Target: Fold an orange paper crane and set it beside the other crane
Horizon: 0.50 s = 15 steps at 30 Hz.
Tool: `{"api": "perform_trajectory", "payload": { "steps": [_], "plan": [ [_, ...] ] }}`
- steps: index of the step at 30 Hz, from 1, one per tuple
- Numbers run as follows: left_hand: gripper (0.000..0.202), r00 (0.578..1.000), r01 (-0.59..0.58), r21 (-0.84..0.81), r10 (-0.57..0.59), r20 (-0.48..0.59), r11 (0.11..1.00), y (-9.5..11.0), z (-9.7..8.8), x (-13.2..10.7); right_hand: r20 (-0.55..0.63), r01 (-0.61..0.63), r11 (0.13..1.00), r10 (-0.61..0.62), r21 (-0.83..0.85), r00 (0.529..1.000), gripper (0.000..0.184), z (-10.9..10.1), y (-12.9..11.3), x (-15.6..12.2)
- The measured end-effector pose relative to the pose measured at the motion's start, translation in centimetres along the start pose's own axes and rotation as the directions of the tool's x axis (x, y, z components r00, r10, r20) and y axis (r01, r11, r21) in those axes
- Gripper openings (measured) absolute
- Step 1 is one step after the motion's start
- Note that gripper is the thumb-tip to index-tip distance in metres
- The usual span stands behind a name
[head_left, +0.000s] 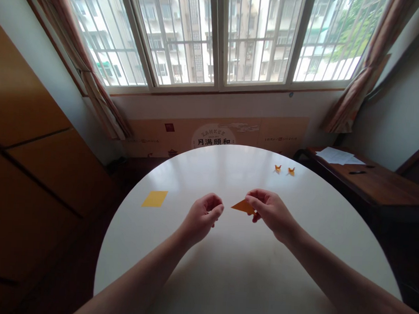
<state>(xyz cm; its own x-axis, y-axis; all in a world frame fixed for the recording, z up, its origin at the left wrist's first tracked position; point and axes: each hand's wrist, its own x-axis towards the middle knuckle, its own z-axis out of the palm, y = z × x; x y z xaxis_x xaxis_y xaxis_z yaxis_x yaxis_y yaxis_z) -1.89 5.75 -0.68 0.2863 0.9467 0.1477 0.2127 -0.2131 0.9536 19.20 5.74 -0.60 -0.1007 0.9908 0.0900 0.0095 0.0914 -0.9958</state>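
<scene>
My right hand [268,209] pinches a folded piece of orange origami paper [242,206] between thumb and fingers, above the white table. The paper's sharp tip points left; its other end is hidden by my fingers. Just left of that tip, and apart from it, is my left hand [206,214], its fingers curled in toward the thumb with nothing visible in them. A flat yellow sheet of paper [155,199] lies farther left on the table. Two small folded paper cranes [277,169] [291,172] stand near the far right edge.
The round white table [209,275] fills the space in front of me. Beyond it are a printed box panel [143,129] and a barred window. To the right, white papers [340,156] lie on a dark wooden bench [389,180]. An orange-brown cabinet [34,179] stands at left.
</scene>
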Motion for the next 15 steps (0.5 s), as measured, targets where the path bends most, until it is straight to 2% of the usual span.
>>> {"api": "perform_trajectory", "payload": {
  "steps": [3,7,15],
  "plan": [
    [0.025,0.999,-0.014,0.058,0.011,0.044,0.998,0.0,0.3,-0.2,0.076,-0.030,0.999,0.031,-0.021,0.997,0.029,0.7,0.3,-0.4],
    [0.024,0.993,-0.036,0.185,0.014,0.115,0.982,0.1,0.4,-0.3,0.147,-0.005,0.998,0.015,-0.064,0.989,0.026,1.2,0.8,-0.6],
    [0.026,0.999,-0.029,0.239,0.019,0.042,0.971,0.0,0.1,-0.3,0.206,-0.007,0.998,0.020,-0.064,0.978,0.028,1.2,1.0,-0.5]
  ]
}}
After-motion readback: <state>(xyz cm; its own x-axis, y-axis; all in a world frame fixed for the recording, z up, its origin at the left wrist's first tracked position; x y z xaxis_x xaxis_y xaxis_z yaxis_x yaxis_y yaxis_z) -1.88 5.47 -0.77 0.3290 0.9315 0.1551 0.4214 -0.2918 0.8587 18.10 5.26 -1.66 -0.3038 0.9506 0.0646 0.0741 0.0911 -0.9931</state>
